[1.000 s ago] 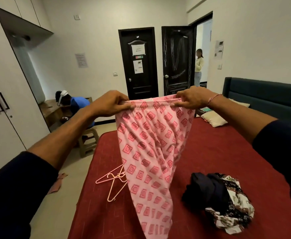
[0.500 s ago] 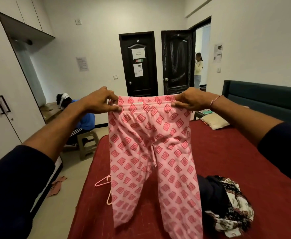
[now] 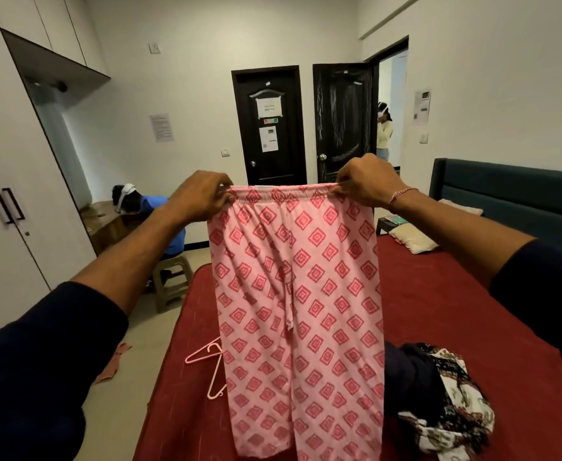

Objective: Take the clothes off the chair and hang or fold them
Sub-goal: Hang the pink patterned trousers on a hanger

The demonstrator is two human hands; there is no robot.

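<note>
Trousers (image 3: 297, 294), pink with a diamond print, hang spread in the air above the bed (image 3: 439, 311), legs dangling toward its near edge. Left hand (image 3: 203, 196) and right hand (image 3: 364, 181) each pinch one end of the waistband, holding it taut. This looks like the straightening step before folding or hanging. Next, the legs probably need bringing together, or laying flat on the bed; hangers (image 3: 211, 367) lie by its left edge, and a heap (image 3: 439, 397) of clothes waits at the near right.
</note>
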